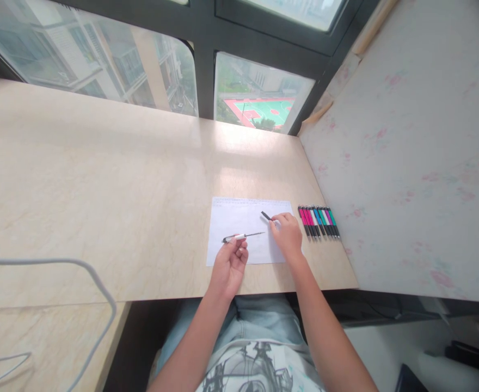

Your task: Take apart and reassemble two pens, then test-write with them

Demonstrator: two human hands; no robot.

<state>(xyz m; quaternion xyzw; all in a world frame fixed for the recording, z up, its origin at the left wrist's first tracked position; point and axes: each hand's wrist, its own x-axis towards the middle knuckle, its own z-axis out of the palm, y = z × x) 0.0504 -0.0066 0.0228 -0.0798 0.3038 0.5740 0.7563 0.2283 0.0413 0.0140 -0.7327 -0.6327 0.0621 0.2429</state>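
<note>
A white sheet of paper (243, 223) lies on the beige table near its front edge. Over the sheet's lower left part my left hand (230, 267) pinches a pen part (241, 236), a white barrel with a thin dark refill pointing right. My right hand (287, 235) rests on the sheet's right side, fingers closed on a small black pen piece (266, 216) that sticks out to the upper left. Just right of the paper, a row of several pens (319, 222) in pink, white, blue and green with black grips lies side by side.
The beige table (100, 190) runs far to the left and back to a dark-framed window (207, 71). A pale flowered wall (411, 163) closes off the right side. A grey cable (96, 283) loops over the table's front left corner.
</note>
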